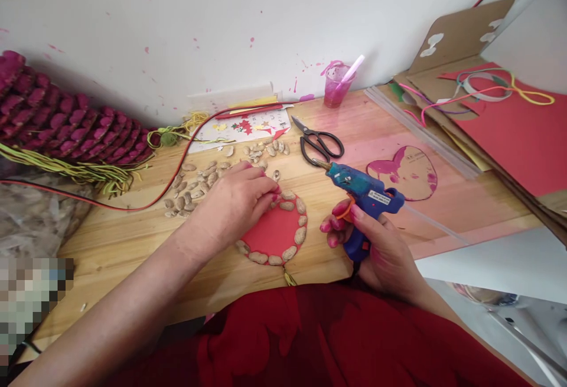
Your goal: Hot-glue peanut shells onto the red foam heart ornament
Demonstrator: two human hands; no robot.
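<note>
A round red disc (pixel 271 230) lies on the wooden table, with peanuts (pixel 300 235) set along its rim. Over the disc's upper left edge is my left hand (pixel 241 198), its fingers pinched together; what they hold, if anything, is hidden. My right hand (pixel 370 230) grips a blue glue gun (pixel 363 189) right of the disc, one finger at the orange trigger, the nozzle pointing up and left. Loose peanuts (pixel 195 186) are spread behind and left of my left hand. Black-handled scissors (pixel 316 142) lie open just beyond the nozzle.
Pink-painted stacked shapes (pixel 66 115) with green cords are at left, above a plastic bag (pixel 35 215). A red-black wire (pixel 172 180) crosses the table. A pink-stained cup (pixel 337 85) stands by the wall. A cardboard heart (pixel 405 173) and red sheets (pixel 522 139) are at right.
</note>
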